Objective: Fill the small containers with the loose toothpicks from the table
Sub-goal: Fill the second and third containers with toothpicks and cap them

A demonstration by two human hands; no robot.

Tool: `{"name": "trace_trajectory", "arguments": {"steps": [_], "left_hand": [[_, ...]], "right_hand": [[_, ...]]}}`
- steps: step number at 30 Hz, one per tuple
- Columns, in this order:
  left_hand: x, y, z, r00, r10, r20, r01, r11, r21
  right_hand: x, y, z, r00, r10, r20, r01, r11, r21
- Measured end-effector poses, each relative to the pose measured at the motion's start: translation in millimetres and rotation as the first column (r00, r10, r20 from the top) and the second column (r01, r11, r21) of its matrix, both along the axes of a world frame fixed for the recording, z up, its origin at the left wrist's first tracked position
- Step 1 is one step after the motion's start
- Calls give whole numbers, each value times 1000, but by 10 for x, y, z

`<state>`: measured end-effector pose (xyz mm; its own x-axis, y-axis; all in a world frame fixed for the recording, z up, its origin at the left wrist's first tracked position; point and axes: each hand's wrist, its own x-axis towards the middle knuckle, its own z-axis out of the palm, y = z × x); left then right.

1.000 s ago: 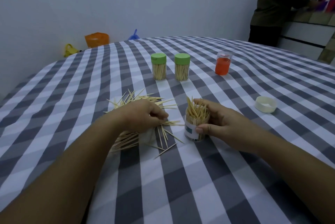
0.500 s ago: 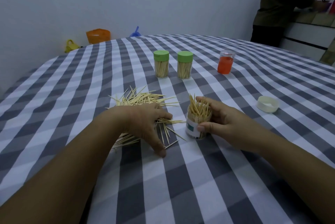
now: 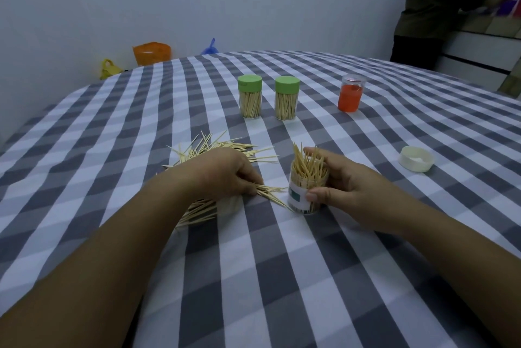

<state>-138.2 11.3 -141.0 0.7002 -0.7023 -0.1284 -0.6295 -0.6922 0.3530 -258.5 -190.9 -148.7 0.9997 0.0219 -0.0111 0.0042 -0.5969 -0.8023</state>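
Loose toothpicks (image 3: pixel 205 150) are lying heaped left of centre frame on the checked worktop (image 3: pixel 253 277). Left hand (image 3: pixel 225 172) is curling its fingers around a small bundle, long axes pointing right toward the open container (image 3: pixel 306 192), just beside it. Right hand (image 3: pixel 346 189) is wrapping the container, thumb on the label, holding it upright. Left hand looks nearer the pile, so it likely does the feeding.

Left hand (image 3: pixel 225 172) curled, pinching; right hand (image 3: pixel 344 189) gripping.
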Motion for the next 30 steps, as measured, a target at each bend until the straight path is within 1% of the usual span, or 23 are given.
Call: {"name": "trace_trajectory", "arguments": {"steps": [2,4,7,11,13,17,21,26,30], "left_hand": [[4,29,13,997,49,-65,-51,998,-28],[16,68,39,994,67,-89,-67,998,3],[40,100,41,994,91,-59,-88,995,55],[52,71,-1,994,110,-23,-110,994,-7],[26,36,10,995,96,30,-96,995,15],[5,-56,36,989,-11,150,-18,982,187],[10,-97,40,972,-38,232,-30,959,282],[0,-119,-43,914,-23,405,-96,958,272],[-35,-166,-57,883,-8,469,-130,956,261]], "right_hand": [[-4,1,5,1000,-1,-1,1,1000,0],[-8,7,13,1000,-1,0,1,1000,-16],[-5,16,25,1000,-1,3,1,999,-33],[-11,15,24,1000,5,5,-4,1000,-12],[-14,10,17,1000,7,7,-7,1000,-8],[-4,-1,-1,1000,9,12,-9,1000,3],[0,-6,-1,1000,11,9,-11,1000,-12],[-8,-5,3,1000,12,12,-12,999,-30],[-6,-4,7,1000,9,6,-9,999,-45]]}}
